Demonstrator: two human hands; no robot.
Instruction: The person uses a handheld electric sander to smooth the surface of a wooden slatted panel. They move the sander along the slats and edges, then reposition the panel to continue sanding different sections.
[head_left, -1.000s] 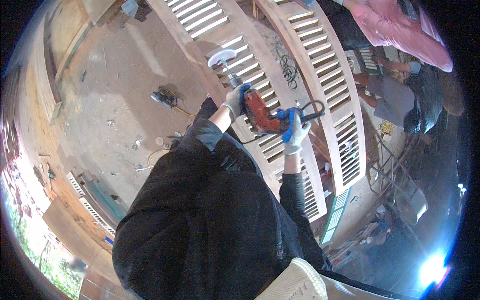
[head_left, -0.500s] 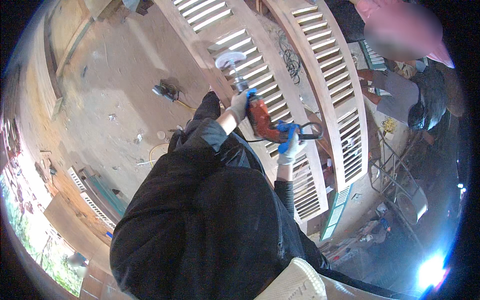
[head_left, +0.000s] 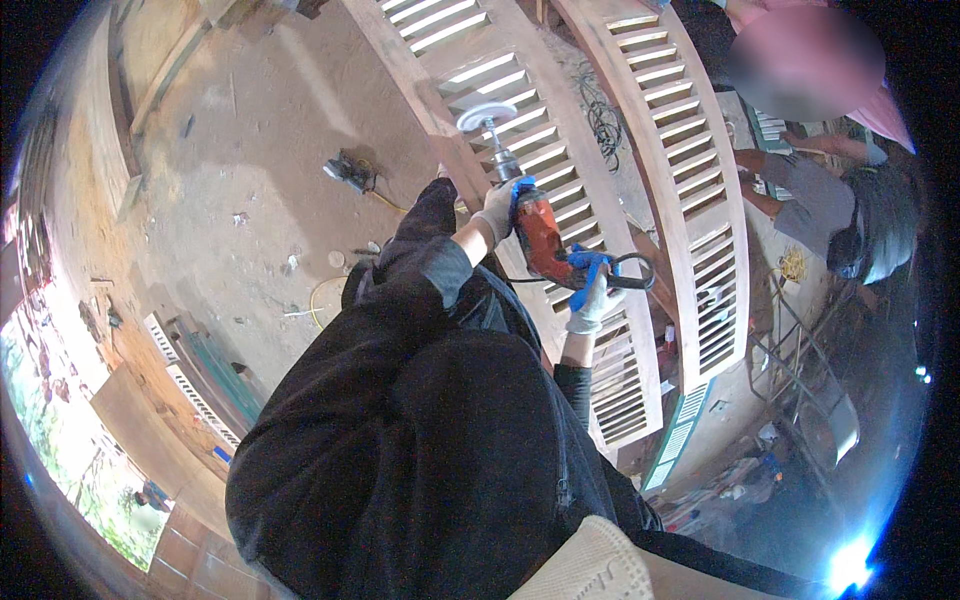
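An orange-red power drill (head_left: 540, 235) with a blurred pale round disc (head_left: 487, 116) in its chuck is held in both my gloved hands. My left hand (head_left: 496, 212) wraps round the front of its body, behind the metal chuck. At the rear, my right hand (head_left: 592, 295) is closed round the handle, by the looped black cord. Beneath lies a long wooden louvred shutter (head_left: 470, 52). The disc is over its slats near the left-hand rail; whether it touches the wood I cannot tell.
A second louvred shutter (head_left: 705, 210) lies to the right, with a green one (head_left: 680, 435) lower down. Another person in pink (head_left: 880, 110) bends at the far right. A corded power tool (head_left: 350, 172) rests on the dusty floor at left. A metal frame (head_left: 800, 350) stands at right.
The whole view has shifted slightly, moving the scene rightward. My hands keep the same grip on the drill, and its disc stays over nearly the same part of the shutter.
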